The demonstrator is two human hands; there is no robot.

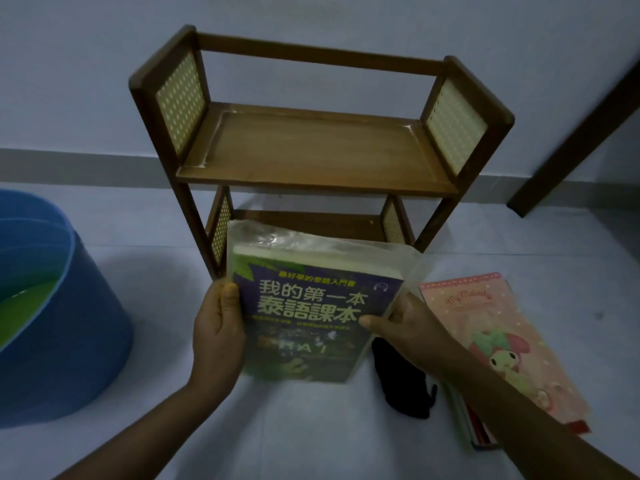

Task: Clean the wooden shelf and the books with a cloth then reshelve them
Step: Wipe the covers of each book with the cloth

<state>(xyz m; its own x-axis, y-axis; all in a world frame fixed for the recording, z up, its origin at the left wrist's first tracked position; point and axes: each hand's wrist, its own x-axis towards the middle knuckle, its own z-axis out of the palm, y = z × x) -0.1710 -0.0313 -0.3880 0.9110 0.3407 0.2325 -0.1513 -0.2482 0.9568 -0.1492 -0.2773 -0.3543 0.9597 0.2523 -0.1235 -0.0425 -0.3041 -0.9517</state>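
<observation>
1. Now both hands hold one book [304, 317] upright in front of the wooden shelf [311, 150]; the left hand [216, 327] clasps its left edge with the thumb across the cover, and the right hand [405, 323] pinches the right edge, fingers curled closed on it.
2. Judging by the bare top board and the seemingly empty lower tier, the step looks like reshelving, though it could equally be taking this book for a wipe.
3. Next, the book needs lifting and sliding spine-out onto one of the tiers, kept clear of the cane side panels.
4. It is a thick paperback in a loose, clear plastic sleeve that stands up past its top edge; that sleeve may slip or snag.
5. A dark cloth [401, 386] lies on the floor just right of the book, beside a pile of books [498, 344] waiting, topped with a pink cover.
6. A blue bucket [55, 306] stands well to the left.
</observation>
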